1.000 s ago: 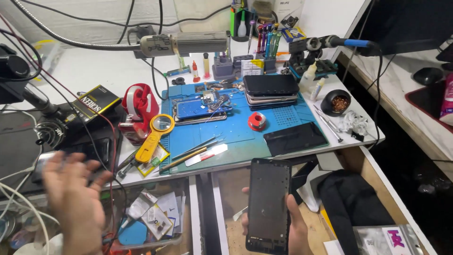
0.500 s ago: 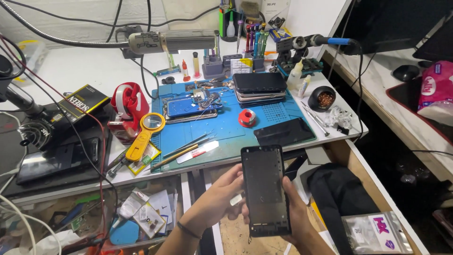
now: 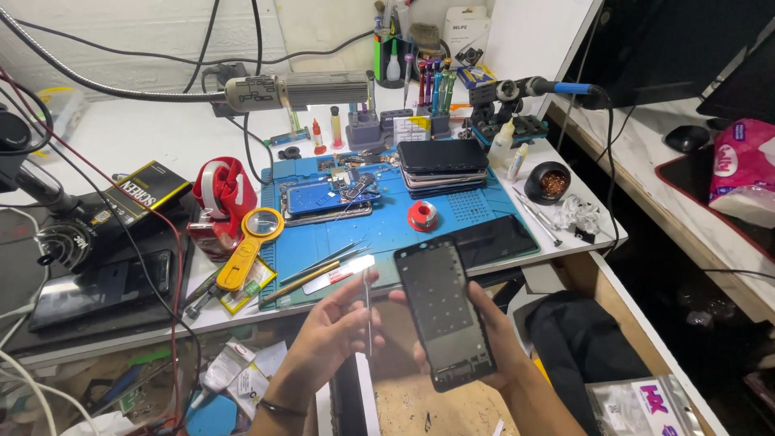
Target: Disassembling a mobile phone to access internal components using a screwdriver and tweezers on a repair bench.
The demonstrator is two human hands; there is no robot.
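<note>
Phone frame (image 3: pixel 446 315), dark and bare at lower centre, is lying in the right hand (image 3: pixel 492 339) while the left hand (image 3: pixel 335 335) is pinching thin tweezers (image 3: pixel 367 311) beside it, not yet touching.

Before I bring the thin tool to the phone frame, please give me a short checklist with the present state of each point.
1. Right hand supports the black phone frame from behind: ok.
2. Left hand pinches the thin metal tool, upright: ok.
3. Tool tip apart from the frame: ok, a small gap shows.
4. Frame held over the open drawer, in front of the blue mat: ok.
5. Inner face of the frame free of glue or debris: cannot tell.
</note>
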